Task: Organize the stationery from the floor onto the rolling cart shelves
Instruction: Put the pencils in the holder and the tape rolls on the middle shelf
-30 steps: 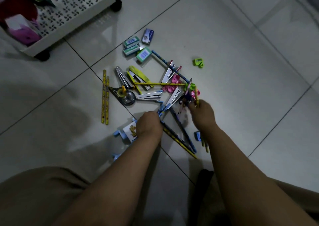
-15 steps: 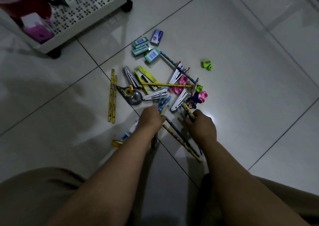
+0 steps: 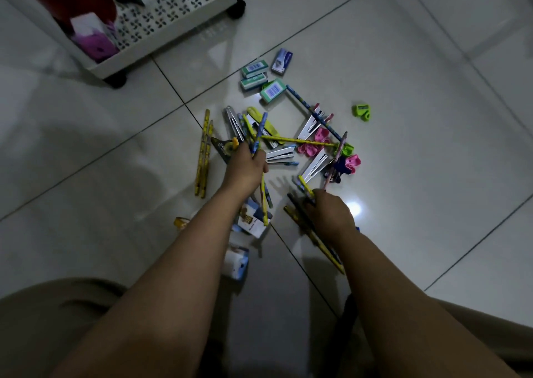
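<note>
Our left hand grips a bundle of pencils; our right hand pinches more pencils on the floor. We judge we're gathering; next, carry them to the rolling cart at the floor's far left corner

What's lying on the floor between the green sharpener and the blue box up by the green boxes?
Nothing: in the head view, only bare tile lies between the green sharpener and the blue box. The long blue pencil lies below that stretch.
</note>
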